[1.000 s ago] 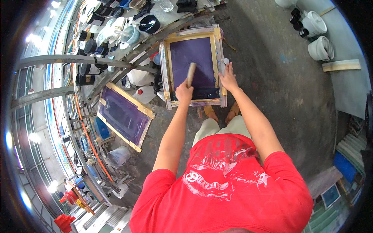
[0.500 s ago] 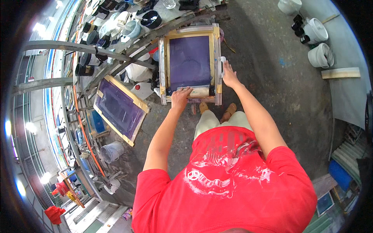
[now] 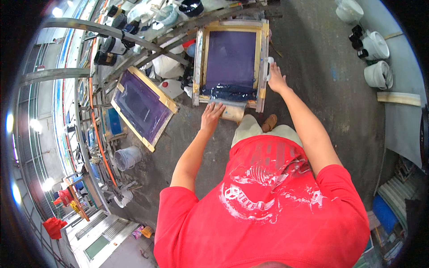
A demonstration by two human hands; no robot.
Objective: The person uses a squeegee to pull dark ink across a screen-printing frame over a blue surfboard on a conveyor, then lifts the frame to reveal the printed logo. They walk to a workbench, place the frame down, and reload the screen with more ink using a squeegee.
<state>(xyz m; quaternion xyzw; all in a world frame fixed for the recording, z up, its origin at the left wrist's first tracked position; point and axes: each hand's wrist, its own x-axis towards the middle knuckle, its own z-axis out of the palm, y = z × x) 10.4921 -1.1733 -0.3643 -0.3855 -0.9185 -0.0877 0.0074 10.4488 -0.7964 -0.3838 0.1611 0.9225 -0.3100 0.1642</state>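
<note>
A screen-printing frame (image 3: 264,40) with a purple mesh (image 3: 231,58) stands in front of me, its inner edges lined with yellowish tape. Wet dark ink (image 3: 229,92) lies in a band across the mesh's near end. There, my left hand (image 3: 212,117) grips a wide squeegee (image 3: 232,112) with a pale wooden grip, tilted over the frame's near edge. My right hand (image 3: 277,79) rests at the frame's right side, fingers stretched out against a small white handle-like piece (image 3: 270,67); its palm side is hidden.
To the left leans a second taped purple screen (image 3: 143,109), with a translucent bucket (image 3: 127,158) nearer me. Ink tubs (image 3: 191,6) crowd the bench at the far left. Metal rails (image 3: 107,30) reach in from the left. White buckets (image 3: 376,46) line the right wall.
My left hand has drawn the squeegee toward me, past the near end of the mesh, exposing the ink band. My right hand keeps its place on the frame's side. The view has shifted slightly.
</note>
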